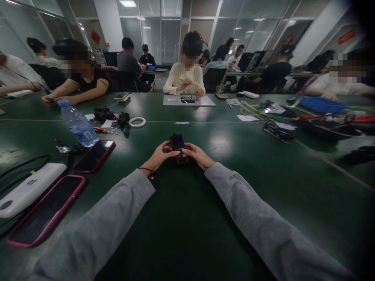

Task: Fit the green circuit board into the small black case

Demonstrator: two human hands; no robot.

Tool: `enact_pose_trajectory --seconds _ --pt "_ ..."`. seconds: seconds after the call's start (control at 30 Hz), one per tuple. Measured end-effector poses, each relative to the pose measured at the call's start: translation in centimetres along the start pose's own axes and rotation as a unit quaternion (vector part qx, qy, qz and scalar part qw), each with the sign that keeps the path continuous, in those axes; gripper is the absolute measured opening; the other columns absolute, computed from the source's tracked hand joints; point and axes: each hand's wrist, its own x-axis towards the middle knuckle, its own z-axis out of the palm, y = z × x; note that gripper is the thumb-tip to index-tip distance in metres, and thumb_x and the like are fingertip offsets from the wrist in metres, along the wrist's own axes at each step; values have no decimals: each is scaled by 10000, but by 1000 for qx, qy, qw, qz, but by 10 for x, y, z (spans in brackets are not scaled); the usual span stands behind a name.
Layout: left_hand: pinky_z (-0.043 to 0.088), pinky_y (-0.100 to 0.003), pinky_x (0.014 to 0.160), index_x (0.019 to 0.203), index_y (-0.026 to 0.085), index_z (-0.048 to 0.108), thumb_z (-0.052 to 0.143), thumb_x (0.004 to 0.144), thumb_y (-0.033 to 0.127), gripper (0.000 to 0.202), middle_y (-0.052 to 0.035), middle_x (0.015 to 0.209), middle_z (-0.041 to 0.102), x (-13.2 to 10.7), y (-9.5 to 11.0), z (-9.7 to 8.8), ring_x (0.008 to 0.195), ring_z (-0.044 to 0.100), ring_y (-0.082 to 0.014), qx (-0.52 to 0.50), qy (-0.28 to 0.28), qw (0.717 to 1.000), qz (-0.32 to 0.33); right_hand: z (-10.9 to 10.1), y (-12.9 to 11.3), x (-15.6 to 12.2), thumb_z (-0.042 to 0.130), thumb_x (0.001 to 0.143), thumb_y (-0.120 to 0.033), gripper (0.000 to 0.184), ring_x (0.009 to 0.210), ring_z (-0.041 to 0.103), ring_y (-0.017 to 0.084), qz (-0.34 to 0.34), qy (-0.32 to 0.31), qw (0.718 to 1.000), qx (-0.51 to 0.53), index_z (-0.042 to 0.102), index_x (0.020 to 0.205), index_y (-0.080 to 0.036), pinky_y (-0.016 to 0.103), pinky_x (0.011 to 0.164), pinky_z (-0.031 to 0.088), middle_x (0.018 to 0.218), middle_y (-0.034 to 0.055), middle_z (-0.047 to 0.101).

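Both my hands hold a small black device with a dark square screen (177, 141) above the green table. My left hand (160, 155) grips its left side, thumb across the front below the screen. From the right, my right hand (198, 155) closes on it, its thumb on the lower front. A boxy lower part with small light marks shows beneath the thumbs. My fingers hide the device's sides and back, and I cannot tell its exact kind.
Left of my arms lie two red-edged phones (95, 156), a white device marked 10 (32, 189) and a tilted water bottle (78, 123). Ahead are a screwdriver (104, 131) and a tape roll (137, 122). Cables and a blue tray (322, 104) lie right. A person sits opposite.
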Motion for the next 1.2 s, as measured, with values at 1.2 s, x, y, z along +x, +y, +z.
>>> enact_pose_trajectory --seconds 1.2 --pt "487 -295 760 1110 163 565 696 725 425 484 -77 970 631 1 -4 12 851 615 -167 16 104 993 58 41 9 -7 737 693 -380 873 1188 472 244 -166 87 958 -217 227 1368 -165 398 1019 399 1317 147 407"
